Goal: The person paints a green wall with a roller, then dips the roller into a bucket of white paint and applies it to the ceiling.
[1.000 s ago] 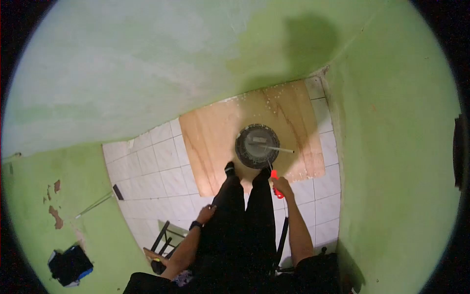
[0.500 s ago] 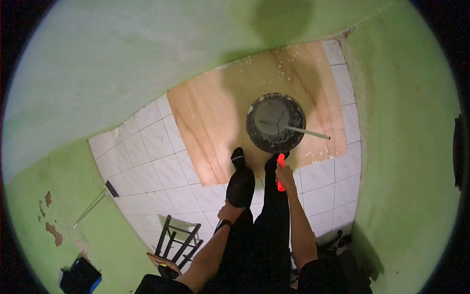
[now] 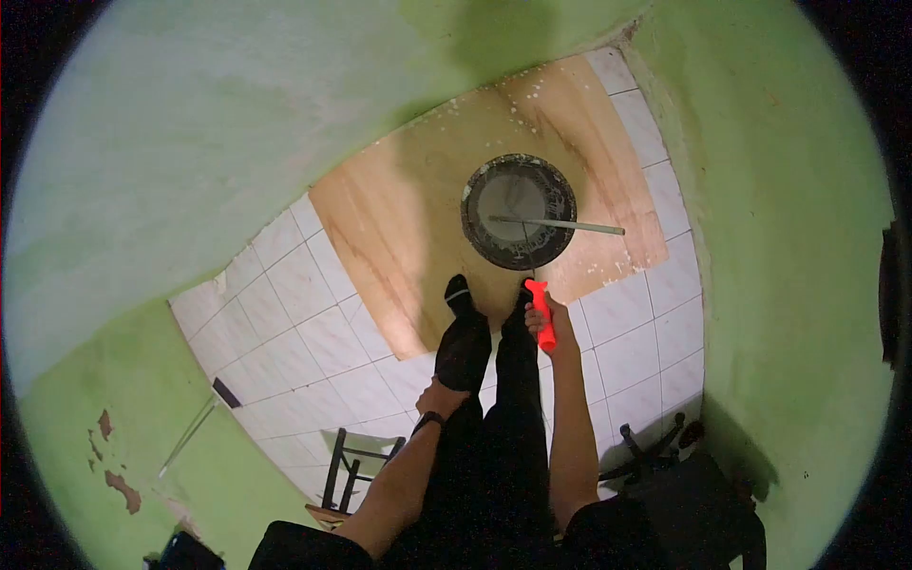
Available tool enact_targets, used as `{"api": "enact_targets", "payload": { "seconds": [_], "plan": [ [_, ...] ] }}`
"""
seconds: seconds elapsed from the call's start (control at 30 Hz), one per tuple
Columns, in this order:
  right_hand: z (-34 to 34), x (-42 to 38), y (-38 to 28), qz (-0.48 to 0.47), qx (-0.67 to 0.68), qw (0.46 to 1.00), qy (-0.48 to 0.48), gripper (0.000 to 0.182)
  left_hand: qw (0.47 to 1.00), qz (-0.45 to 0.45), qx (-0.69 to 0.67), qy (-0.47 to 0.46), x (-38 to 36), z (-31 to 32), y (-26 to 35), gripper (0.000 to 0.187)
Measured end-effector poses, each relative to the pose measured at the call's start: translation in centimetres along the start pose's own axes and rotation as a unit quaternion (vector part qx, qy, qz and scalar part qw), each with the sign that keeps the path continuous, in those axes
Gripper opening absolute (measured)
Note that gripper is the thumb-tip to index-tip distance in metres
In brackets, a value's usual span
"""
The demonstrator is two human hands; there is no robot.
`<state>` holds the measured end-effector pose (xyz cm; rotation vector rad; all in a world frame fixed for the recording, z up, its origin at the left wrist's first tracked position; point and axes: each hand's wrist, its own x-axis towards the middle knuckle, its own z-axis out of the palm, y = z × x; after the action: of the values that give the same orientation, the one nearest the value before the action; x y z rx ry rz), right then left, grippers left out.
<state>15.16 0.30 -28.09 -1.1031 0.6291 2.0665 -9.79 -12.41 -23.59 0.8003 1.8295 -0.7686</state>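
My right hand is closed around the bright red handle of what looks like a paint roller. A thin rod runs from the handle up over the near rim of a dark, paint-spattered bucket; its far end is hard to make out. Greyish liquid fills part of the bucket. Across the right side of the rim leans a pale stick, one end inside. With a dark band on its wrist, my left hand wraps over my left knee, holding no tool.
Under the bucket lies a paint-spotted wooden board on white tiles. Green walls meet at the upper right corner. A dark stool stands at lower left, a long-handled brush by the left wall, and a dark chair base at lower right.
The red handle has turned in my right hand, its top now pointing more to the left. The view has shifted, so bucket and board appear higher and farther left. My left hand stays on my knee.
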Motion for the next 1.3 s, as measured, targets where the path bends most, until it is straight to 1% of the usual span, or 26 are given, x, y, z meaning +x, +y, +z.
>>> {"api": "enact_targets", "payload": {
  "seconds": [0.03, 0.07, 0.13, 0.17, 0.23, 0.3, 0.37, 0.4, 0.43, 0.47, 0.6, 0.67, 0.7, 0.77, 0.9, 0.97, 1.1, 1.2, 1.27, 1.3],
  "plan": [
    [-0.6, -0.3, 0.0, 0.025, 0.071, 0.995, -0.060, 0.044, 1.000, -0.007, 0.012, -0.007, 0.6, 0.9, -0.2, 0.087],
    [-0.4, -1.0, 0.1, 0.027, 0.072, 0.995, -0.061, 0.044, 0.999, -0.017, 0.026, -0.015, 0.9, 1.6, -0.3, 0.088],
    [-0.8, -2.9, 1.1, 0.033, 0.140, 0.985, -0.091, 0.042, 0.999, -0.019, 0.035, -0.015, 1.0, 2.4, -0.4, 0.089],
    [-1.3, -3.7, 1.7, 0.027, 0.148, 0.984, -0.091, 0.042, 0.999, -0.015, 0.041, -0.015, 0.9, 2.4, -0.1, 0.091],
    [-1.8, -5.5, 2.3, 0.058, 0.195, 0.972, -0.116, 0.039, 0.998, -0.016, 0.052, -0.011, 0.3, 2.2, 0.6, 0.091],
    [-2.1, -7.3, 3.1, 0.053, 0.175, 0.977, -0.108, 0.037, 0.998, -0.025, 0.053, -0.006, 0.2, 2.6, 0.8, 0.092],
    [-2.7, -8.4, 3.9, 0.043, 0.017, 0.997, -0.065, 0.034, 0.999, -0.023, 0.034, 0.015, 0.4, 3.0, 1.1, 0.090],
    [-2.2, -9.2, 4.2, 0.043, 0.017, 0.997, -0.068, 0.034, 0.999, -0.023, 0.034, 0.019, -0.1, 2.7, 1.6, 0.090],
    [-1.7, -10.0, 4.4, 0.026, -0.119, 0.992, 0.013, 0.030, 0.999, -0.021, 0.029, 0.024, -0.6, 2.4, 2.1, 0.090],
    [-1.3, -10.8, 4.5, 0.007, -0.252, 0.963, 0.095, 0.027, 0.999, -0.019, 0.024, 0.029, -0.9, 2.1, 2.5, 0.090],
    [-0.8, -13.5, 3.8, 0.013, -0.253, 0.963, 0.088, 0.024, 0.999, -0.020, 0.007, 0.024, -1.6, 1.9, 3.5, 0.091],
    [-0.9, -14.2, 3.6, 0.052, -0.233, 0.965, 0.111, 0.025, 0.999, -0.021, 0.012, 0.026, -1.5, 2.3, 3.5, 0.091],
    [-1.3, -14.1, 3.9, 0.054, -0.233, 0.965, 0.112, 0.025, 0.999, -0.023, 0.012, 0.024, -1.4, 2.5, 3.4, 0.091],
    [-1.5, -13.8, 4.4, 0.020, -0.299, 0.947, 0.120, 0.024, 0.999, -0.041, 0.021, 0.012, -1.2, 2.5, 3.6, 0.090],
    [-2.3, -13.4, 4.4, 0.031, -0.281, 0.953, 0.114, 0.024, 0.999, -0.028, 0.005, 0.018, -1.6, 2.2, 3.6, 0.090],
    [-2.6, -13.1, 4.6, 0.006, -0.337, 0.933, 0.127, 0.025, 0.999, -0.024, -0.006, 0.022, -2.1, 1.7, 4.1, 0.090],
    [-2.2, -13.9, 4.3, -0.002, -0.297, 0.947, 0.120, 0.024, 0.999, -0.022, -0.011, 0.021, -1.2, 1.9, 3.5, 0.091],
    [-2.7, -14.6, 3.0, 0.015, -0.305, 0.944, 0.123, 0.024, 0.999, -0.027, -0.007, 0.022, -1.1, 1.7, 3.6, 0.092],
    [-3.2, -14.9, 2.8, 0.047, -0.268, 0.955, 0.119, 0.024, 1.000, -0.022, -0.013, 0.015, -0.7, 1.7, 3.2, 0.093],
    [-3.5, -14.9, 2.9, 0.045, -0.269, 0.955, 0.117, 0.024, 1.000, -0.021, -0.014, 0.018, -0.5, 1.8, 3.0, 0.093]
  ]
}}
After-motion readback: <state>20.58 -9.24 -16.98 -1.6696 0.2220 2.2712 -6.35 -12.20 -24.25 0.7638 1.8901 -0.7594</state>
